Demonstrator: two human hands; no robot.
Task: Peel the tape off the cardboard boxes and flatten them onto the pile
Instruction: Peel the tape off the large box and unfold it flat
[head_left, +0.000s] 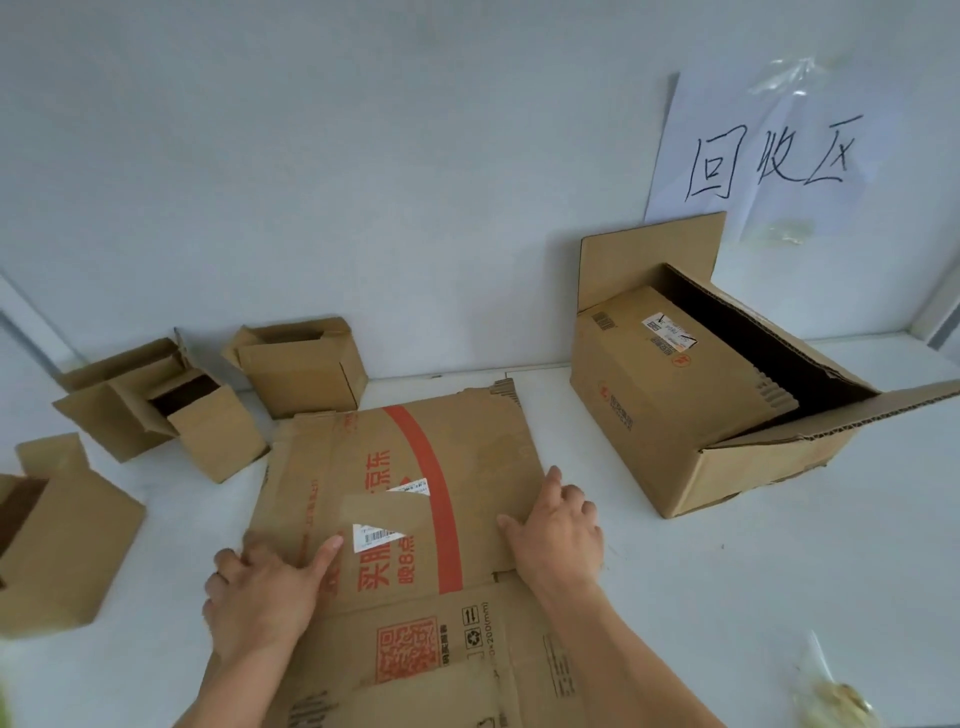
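A flattened cardboard box (467, 467) with a red stripe and red print lies flat on the white table in front of me. My left hand (265, 592) grips its left edge, thumb on top and fingers curled under the edge. My right hand (558, 525) presses flat on its right edge with straight fingers. A torn label and a strip of clear tape (384, 514) sit near the sheet's middle. A large open box (691, 405) stands at the right with flattened cardboard inside it.
Three small open boxes stand at the left: one by the wall (306, 369), one tilted (156, 405), one at the left edge (62, 530). A paper sign (763, 156) hangs on the wall. Crumpled tape (841, 699) lies at the bottom right.
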